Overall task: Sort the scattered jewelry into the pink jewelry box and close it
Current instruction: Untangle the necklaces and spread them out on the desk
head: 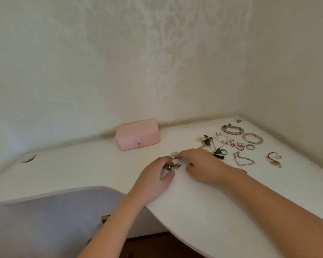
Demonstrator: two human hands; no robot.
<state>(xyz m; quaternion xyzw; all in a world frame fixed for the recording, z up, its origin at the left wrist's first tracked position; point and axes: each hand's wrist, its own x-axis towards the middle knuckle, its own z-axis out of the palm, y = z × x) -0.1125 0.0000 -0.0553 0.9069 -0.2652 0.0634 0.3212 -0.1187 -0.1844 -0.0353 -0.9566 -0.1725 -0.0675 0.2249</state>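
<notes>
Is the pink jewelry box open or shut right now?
Shut: the pink jewelry box sits closed, its front snap tab fastened.

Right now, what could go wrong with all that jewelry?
The pink jewelry box is shut while the left hand and right hand are busy with the beaded piece, so it might get dropped. The tasselled pile beside the right hand looks tangled; lifting one piece could drag others.

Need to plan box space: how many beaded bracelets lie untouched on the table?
3: grey bracelet farthest back, pearl bracelet front-left of it, pink bracelet to its right. The left hand and right hand partly hide another beaded piece.
</notes>
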